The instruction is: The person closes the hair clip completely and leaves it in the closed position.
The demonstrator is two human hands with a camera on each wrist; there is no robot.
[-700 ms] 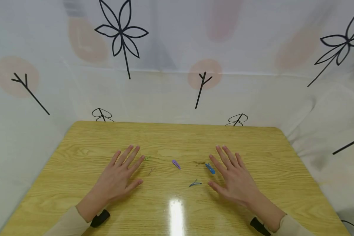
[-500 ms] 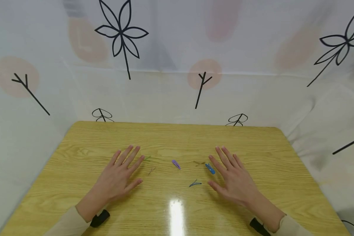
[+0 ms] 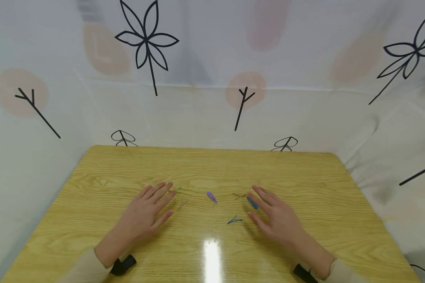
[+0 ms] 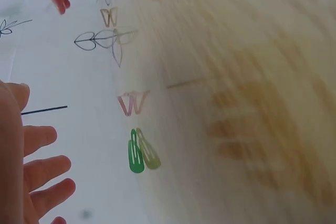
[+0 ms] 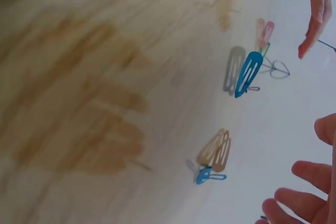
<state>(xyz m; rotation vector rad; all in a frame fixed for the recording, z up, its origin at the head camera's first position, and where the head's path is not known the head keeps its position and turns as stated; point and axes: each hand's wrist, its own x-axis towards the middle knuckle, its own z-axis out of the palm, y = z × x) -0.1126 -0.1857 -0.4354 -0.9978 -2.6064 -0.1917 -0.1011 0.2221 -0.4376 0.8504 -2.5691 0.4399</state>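
Both hands hover palm down over the wooden table, holding nothing. In the head view the left hand (image 3: 139, 216) has its fingers spread, fingertips overlapping a green snap hair clip (image 3: 178, 190). A thin pinkish hair clip (image 3: 182, 204) lies just right of its fingers. The right hand (image 3: 279, 216) has loosely bent fingers; its index finger partly covers a blue hair clip (image 3: 252, 203). Beside that lies a gold-brown hair clip (image 3: 239, 195). Another blue hair clip (image 3: 235, 220) sits nearer the person, left of the right thumb. A purple hair clip (image 3: 211, 197) lies midway between the hands.
The glossy wooden table (image 3: 212, 165) mirrors the clips and hands in the wrist views. A pale cloth backdrop (image 3: 198, 114) with black plant drawings encloses its back and sides. Both wrists carry a black strap-like piece (image 3: 124, 265) below beige sleeves.
Both hands have shifted slightly inward, their fingertips drawn a little toward the person. The right fingers are more bent and cover more of the blue clip. The clips have stayed put.
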